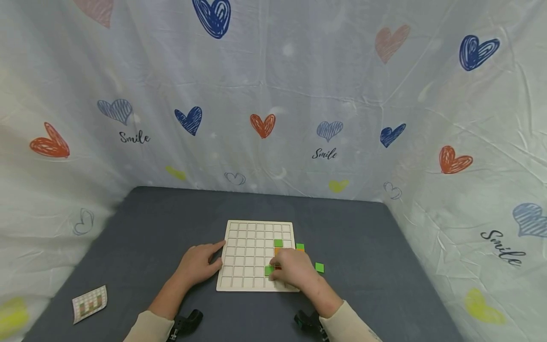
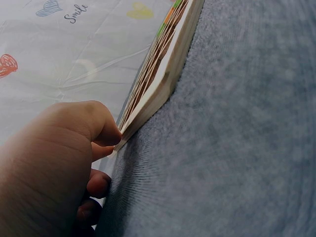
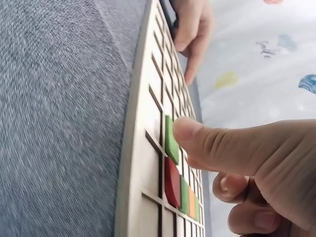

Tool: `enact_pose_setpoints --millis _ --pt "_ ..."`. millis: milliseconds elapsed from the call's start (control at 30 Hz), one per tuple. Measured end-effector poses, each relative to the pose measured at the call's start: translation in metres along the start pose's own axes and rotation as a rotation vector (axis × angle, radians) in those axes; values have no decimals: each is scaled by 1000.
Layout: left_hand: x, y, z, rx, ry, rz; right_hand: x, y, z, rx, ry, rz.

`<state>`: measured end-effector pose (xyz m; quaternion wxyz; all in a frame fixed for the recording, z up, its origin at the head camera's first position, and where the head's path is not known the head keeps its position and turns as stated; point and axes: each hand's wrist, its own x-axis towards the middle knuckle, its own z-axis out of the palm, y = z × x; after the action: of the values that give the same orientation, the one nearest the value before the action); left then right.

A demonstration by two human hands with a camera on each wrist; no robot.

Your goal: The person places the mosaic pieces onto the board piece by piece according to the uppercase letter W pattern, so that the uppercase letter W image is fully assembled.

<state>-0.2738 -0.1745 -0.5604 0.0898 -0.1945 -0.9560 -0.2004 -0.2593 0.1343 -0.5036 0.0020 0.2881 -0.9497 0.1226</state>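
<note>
A pale wooden grid board [image 1: 245, 256] lies on the dark grey tabletop. My left hand [image 1: 198, 263] steadies its left edge, with thumb and index finger extended against the rim. Over the board's lower right, my right hand [image 1: 295, 268] pinches a green tile [image 3: 170, 140] between thumb and index finger, down at a grid cell. Beside that tile a red tile [image 3: 172, 182] sits in its cell, followed by another green tile [image 3: 184, 195] and an orange tile [image 3: 192, 201]. A farther green tile [image 1: 278, 242] shows beyond my right hand, which hides part of the board.
Right of the board a loose green tile [image 1: 319, 267] lies on the cloth. Another green tile [image 1: 300, 246] and some orange show by the board's right edge. A printed grid card [image 1: 89, 304] lies at far left. Heart-patterned curtains [image 1: 265, 156] surround the table.
</note>
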Motion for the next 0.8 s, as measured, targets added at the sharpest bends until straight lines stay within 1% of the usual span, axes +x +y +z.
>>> enact_pose_setpoints --millis 200,433,633,800 --pt "0 1 0 -7 -11 -12 -7 5 -11 47 32 38" --pt "-1 0 0 -5 -18 -27 -18 14 -25 59 62 60" --pt "-1 0 1 -6 2 -17 -28 27 -27 44 59 120" --pt "-1 0 1 -3 14 -5 -35 39 -27 58 53 173"
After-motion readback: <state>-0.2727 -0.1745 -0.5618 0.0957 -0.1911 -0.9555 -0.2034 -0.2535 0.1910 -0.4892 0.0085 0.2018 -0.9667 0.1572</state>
